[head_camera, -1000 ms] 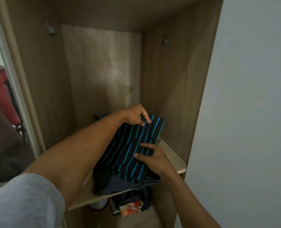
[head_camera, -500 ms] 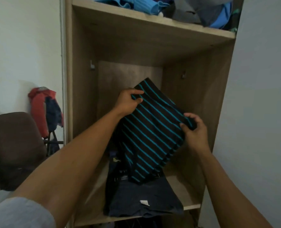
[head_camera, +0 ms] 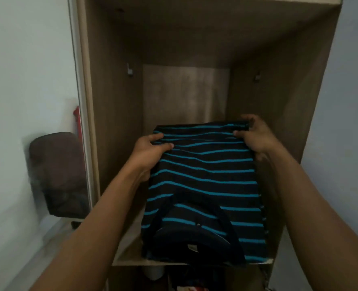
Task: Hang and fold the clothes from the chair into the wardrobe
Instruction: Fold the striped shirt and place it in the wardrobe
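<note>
Nearest, two bare forearms reach forward into an open wooden wardrobe (head_camera: 115,122). Below them, the front edge of its shelf (head_camera: 132,252) carries a folded black shirt with teal stripes (head_camera: 205,181), collar toward the camera and the far end raised toward the back panel. The left hand (head_camera: 148,152) pinches the shirt's far left corner, thumb on top and fingers curled under the cloth. The right hand (head_camera: 255,135) clamps the far right corner the same way. Under the shelf, a white object and some coloured items show only partly. Left of the wardrobe stands a blurred brown chair (head_camera: 58,175) against the wall, with a sliver of something red (head_camera: 77,118) above it.
</note>
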`<state>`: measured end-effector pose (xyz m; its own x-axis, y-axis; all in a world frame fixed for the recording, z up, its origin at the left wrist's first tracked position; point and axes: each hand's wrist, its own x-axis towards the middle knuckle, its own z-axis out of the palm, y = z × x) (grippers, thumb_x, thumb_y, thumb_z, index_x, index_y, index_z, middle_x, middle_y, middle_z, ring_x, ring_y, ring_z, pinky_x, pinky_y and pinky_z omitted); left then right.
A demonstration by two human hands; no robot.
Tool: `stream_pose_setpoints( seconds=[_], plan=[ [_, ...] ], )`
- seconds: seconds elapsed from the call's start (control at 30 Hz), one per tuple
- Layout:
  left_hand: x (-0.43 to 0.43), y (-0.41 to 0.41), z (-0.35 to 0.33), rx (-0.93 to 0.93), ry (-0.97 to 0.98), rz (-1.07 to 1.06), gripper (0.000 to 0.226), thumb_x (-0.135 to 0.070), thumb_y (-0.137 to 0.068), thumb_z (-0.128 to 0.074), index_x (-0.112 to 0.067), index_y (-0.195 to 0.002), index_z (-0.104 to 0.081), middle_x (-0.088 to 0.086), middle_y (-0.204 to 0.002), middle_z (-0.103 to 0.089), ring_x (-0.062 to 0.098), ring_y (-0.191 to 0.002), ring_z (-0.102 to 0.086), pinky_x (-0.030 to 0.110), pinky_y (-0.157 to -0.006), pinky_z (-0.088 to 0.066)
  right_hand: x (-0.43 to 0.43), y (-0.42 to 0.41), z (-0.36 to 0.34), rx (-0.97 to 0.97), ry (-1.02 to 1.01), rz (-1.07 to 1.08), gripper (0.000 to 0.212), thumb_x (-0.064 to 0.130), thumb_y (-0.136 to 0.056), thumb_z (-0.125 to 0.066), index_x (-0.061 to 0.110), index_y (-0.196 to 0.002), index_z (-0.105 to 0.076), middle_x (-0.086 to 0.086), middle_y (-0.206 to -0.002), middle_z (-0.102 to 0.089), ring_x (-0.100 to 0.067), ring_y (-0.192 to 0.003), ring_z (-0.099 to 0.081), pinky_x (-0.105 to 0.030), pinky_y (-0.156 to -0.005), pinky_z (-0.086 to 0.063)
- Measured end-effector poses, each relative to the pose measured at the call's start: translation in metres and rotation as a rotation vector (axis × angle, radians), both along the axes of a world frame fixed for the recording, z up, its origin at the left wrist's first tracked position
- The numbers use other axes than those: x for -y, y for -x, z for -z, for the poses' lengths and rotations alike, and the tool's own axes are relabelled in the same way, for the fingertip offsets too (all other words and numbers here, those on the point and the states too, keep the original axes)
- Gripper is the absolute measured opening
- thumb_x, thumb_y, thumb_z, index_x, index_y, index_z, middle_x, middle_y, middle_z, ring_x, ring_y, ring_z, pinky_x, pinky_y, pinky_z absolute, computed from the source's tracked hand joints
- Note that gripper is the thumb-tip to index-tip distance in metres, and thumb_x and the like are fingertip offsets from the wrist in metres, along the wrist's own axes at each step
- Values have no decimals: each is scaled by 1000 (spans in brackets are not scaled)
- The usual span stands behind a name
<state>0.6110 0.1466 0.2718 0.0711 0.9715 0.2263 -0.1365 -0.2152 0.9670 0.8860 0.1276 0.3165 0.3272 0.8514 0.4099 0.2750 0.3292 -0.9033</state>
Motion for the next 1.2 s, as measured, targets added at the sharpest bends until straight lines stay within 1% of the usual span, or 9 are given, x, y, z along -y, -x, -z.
stream_pose_setpoints(
  seconds=[0.2,0.3,0.4,0.5,0.67,0.8,0.93,1.1,1.2],
  plan=[
    [-36,-6,98,-212,272,-40,79,-2,-84,-76,-14,-151,-37,11,-141,-55,21,-109,-59,30,-94,-50,-58,19,120,-15,445,-80,35,2,-95,-62,-1,-129,-55,-22,-121,-65,-17,-76,-63,-19,-46,-52],
    [-47,6,135,-313,392,-16,67,-5,-84,-77,-15,-144,-48,13,-139,-56,23,-105,-60,32,-89,-53,-47,18,151,57,677,-189,56,26,-96,-64,9,-145,-41,-8,-135,-55,-16,-95,-60,-23,-69,-56],
    [-47,21,153,-172,473,3,36,-8,-84,-77,-14,-118,-68,15,-125,-66,25,-99,-68,33,-80,-57,-34,7,159,73,648,-213,71,31,-92,-69,18,-151,-31,-2,-136,-48,-15,-102,-51,-28,-87,-47],
    [-36,28,157,-199,446,95,42,-12,-81,-80,-17,-120,-68,9,-124,-67,21,-101,-69,32,-83,-59,-20,8,166,191,660,-271,89,32,-81,-80,23,-152,-27,2,-137,-46,-11,-104,-49,-18,-83,-47],
    [-26,17,135,-150,452,176,77,2,-81,-76,-17,-149,-43,7,-122,-64,23,-98,-70,31,-72,-60,-16,12,167,99,550,-292,75,5,-86,-73,21,-149,-36,-2,-140,-51,-18,-111,-59,-27,-87,-57],
    [-17,22,132,-134,505,154,63,3,-89,-66,-6,-146,-41,10,-102,-68,19,-78,-73,27,-59,-59,-3,0,164,72,549,-262,57,2,-92,-64,19,-143,-43,-9,-126,-60,-21,-97,-67,-24,-70,-59],
    [-7,29,152,-521,459,196,88,-10,-77,-84,-12,-151,-36,12,-142,-50,26,-119,-56,36,-102,-49,24,7,200,67,687,-279,53,-3,-96,-57,21,-142,-43,-7,-122,-61,-14,-93,-65,-24,-60,-58],
    [-6,26,135,-815,373,195,110,-35,-64,-93,-20,-154,-31,5,-154,-37,17,-126,-45,27,-104,-40,23,3,189,181,725,-261,52,-1,-95,-59,26,-136,-42,0,-99,-63,-15,-85,-64,-29,-54,-57],
    [-7,21,135,-999,77,25,119,-65,-58,-85,-29,-155,-27,0,-164,-10,23,-149,-20,36,-121,-24,19,4,180,205,732,-239,50,13,-91,-70,29,-128,-41,0,-98,-62,-13,-85,-62,-26,-52,-52]
  ],
)
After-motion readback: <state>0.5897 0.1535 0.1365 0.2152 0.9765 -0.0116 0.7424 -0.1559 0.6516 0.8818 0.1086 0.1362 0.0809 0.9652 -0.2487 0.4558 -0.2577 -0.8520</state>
